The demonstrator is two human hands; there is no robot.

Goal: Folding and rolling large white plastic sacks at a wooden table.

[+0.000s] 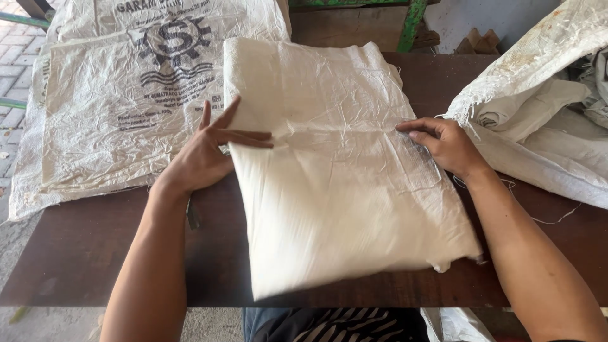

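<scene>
Main thing: a plain white woven sack, folded flat, lying on a dark brown wooden table right in front of the person, crumpled and creased, near edge hanging just past the table's front edge

Left hand: flat and open, fingers spread out, resting on the left edge of the sack with the fingertips on the cloth and the palm half off it, not gripping anything

Right hand: palm down on the right edge of the sack, fingers curled in a bit and pressing the fabric, looks like a press rather than a grab, can't tell if any cloth is pinched under the fingers

Fold line: there's a crease running across the sack roughly between the two hands, so both hands sit at about the same height on it

Left side: a stack of printed white sacks lying flat, partly on the table and hanging off its left edge, just beside the plain one and tucked a little under its top left corner

Right side: a rumpled heap of more white sacks, frayed threads trailing onto the table, near the right wrist

Background: green metal frame behind the table, paved ground at far left

Bottom edge: striped dark clothing of the person
</scene>
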